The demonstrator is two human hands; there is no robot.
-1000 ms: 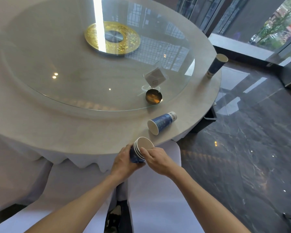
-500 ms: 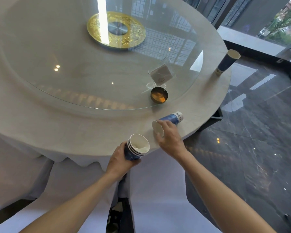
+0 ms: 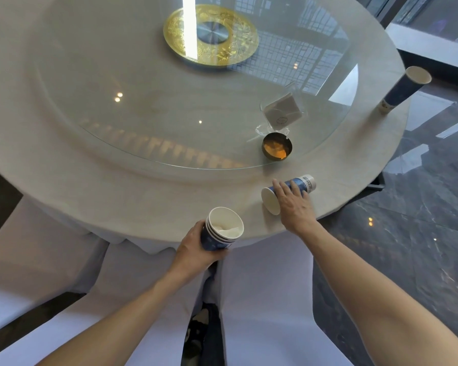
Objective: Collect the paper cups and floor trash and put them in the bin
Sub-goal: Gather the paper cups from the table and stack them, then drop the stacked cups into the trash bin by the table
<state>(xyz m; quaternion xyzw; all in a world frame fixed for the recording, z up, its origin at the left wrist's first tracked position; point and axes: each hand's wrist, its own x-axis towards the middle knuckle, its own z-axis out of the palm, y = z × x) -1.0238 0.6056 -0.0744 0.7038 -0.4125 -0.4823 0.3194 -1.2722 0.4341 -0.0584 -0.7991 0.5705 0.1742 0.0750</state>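
Left hand point(image 3: 193, 252) grip closed round cup stack point(image 3: 221, 229), right hand point(image 3: 292, 204) spread over tipped cup point(image 3: 300, 182) (touching it)

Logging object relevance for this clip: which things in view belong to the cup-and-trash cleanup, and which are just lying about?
Part of the job:
- stack of cups held in the left hand
- tipped-over cup under the right hand
- upright cup at the table's far edge

Just there:
- brass ashtray
- napkin holder
- gold centre disc
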